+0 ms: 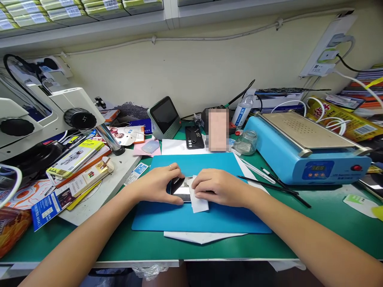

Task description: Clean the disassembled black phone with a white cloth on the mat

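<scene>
On a blue mat lies a flat, dark, glossy phone, with bright reflections on its surface. My left hand grips its left end, thumb at the near edge and fingers at the far edge. A ring is on one finger of that hand. My right hand pinches a folded white wipe and presses it onto the phone. The wipe and my right fingers cover the phone's right part. Whether the phone is whole or only its screen part, I cannot tell.
A blue heating-plate machine stands at the right, with black tweezers before it. At left are a microscope stand and stacked packets. Behind the mat are a smart display, a black phone case and a glass jar.
</scene>
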Demonstrator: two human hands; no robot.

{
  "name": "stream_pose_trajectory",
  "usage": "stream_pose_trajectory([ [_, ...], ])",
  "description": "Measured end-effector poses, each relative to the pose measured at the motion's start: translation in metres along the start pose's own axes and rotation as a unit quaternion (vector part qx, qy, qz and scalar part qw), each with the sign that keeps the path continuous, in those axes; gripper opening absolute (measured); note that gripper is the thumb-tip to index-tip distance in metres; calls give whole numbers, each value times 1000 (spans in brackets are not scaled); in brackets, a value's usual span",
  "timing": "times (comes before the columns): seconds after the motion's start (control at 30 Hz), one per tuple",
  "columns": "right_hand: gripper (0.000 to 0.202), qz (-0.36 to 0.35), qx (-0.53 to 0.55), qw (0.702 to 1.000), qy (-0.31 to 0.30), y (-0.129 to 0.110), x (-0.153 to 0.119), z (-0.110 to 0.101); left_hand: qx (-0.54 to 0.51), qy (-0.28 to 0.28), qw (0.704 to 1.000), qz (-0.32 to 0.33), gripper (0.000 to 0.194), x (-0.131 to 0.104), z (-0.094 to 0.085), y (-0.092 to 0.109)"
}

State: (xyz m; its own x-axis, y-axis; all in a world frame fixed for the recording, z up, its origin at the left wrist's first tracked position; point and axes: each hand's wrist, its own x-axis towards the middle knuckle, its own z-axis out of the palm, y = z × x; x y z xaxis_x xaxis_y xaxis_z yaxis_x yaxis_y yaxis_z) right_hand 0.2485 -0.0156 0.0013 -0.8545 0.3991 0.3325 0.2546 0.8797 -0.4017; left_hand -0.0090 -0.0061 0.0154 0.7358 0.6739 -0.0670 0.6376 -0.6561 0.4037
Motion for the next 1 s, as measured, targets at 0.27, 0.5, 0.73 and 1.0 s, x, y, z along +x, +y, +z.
stream_pose_trajectory([
  [0.27,13,-23,-48,999,-3,3,-1,-1,6,2,1000,-10,56,0,-2,3],
  [0.5,17,-34,-37,999,-3,-2,2,2,6,5,1000,-3,56,-1,-1,2],
  [0.73,13,8,-64,998,6,1,-2,-1,-1,-1,1000,-5,54,0,-1,2],
  [1.0,16,-9,-69,997,-14,2,-1,-1,-5,0,1000,-1,54,0,0,1],
])
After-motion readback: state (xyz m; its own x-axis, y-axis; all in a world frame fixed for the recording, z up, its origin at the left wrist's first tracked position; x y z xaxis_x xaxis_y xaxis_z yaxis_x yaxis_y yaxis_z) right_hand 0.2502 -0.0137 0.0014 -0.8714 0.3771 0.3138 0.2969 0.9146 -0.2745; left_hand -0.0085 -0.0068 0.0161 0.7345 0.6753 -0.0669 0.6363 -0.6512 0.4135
